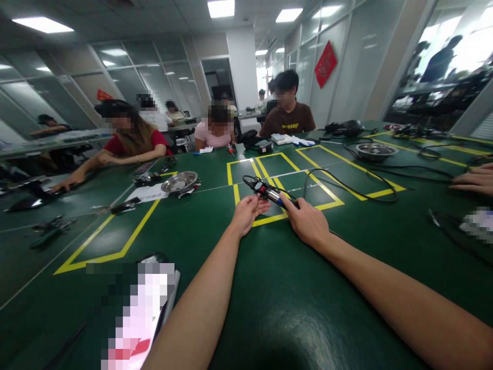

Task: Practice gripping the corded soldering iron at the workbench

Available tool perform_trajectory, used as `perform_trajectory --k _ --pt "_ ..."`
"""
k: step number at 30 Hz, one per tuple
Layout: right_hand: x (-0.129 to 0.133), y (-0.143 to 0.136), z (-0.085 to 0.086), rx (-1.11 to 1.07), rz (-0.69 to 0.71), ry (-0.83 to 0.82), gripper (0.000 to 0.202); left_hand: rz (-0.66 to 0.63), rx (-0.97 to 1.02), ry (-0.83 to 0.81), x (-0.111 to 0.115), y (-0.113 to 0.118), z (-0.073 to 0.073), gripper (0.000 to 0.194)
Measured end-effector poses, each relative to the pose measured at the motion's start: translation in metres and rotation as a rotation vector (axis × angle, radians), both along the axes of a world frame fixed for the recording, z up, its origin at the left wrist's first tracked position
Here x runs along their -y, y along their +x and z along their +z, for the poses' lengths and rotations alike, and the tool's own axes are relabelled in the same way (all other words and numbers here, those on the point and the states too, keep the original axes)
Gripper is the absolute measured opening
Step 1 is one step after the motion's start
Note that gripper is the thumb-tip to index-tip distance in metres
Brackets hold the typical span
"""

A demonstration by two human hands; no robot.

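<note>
A slim corded tool that looks like an electric screwdriver [274, 195], with a silver barrel, a blue band and a black part, is held just above the green table. My right hand [308, 221] is closed around its near end, the index finger stretched along it. At its far end, black cable loops round beside some small red parts. My left hand [248, 213] is palm up below that far end, thumb and fingertips pinched together close to the tool. What those fingertips hold, if anything, is too small to make out.
Yellow tape outlines [296, 220] mark the green table. Metal bowls stand at left [179, 182] and right [376, 151]. A black cable [358, 198] curves across the right side. A blurred-out phone [142, 313] lies near my left forearm. Several people sit around; another person's hand [475, 179] rests at right.
</note>
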State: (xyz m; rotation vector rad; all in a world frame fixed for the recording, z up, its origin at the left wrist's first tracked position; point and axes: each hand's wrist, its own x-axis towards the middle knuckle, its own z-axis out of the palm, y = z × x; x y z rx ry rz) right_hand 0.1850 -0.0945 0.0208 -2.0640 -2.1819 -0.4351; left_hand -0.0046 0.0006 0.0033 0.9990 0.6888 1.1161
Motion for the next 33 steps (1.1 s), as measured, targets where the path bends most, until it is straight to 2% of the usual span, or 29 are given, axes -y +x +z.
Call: perform_trajectory --k 15,21,25,29,33 --pt "0.005 -0.002 0.004 -0.019 0.044 -0.031 0.061 0.009 0.049 0.010 -0.001 -0.004 -0.002 0.015" --pt "0.008 -0.006 0.006 -0.060 0.060 -0.020 0.062 -0.092 0.143 0.046 -0.001 -0.005 0.001 0.027" --pt "0.007 -0.008 0.008 -0.091 0.063 -0.027 0.063 -0.102 0.172 0.014 -0.003 -0.007 0.000 0.029" --pt "0.008 -0.007 0.011 -0.136 0.111 0.023 0.069 -0.100 0.202 -0.007 -0.004 -0.008 -0.002 0.029" --pt "0.007 0.002 0.014 -0.188 0.230 0.045 0.064 -0.084 0.221 -0.033 -0.005 -0.009 -0.002 0.026"
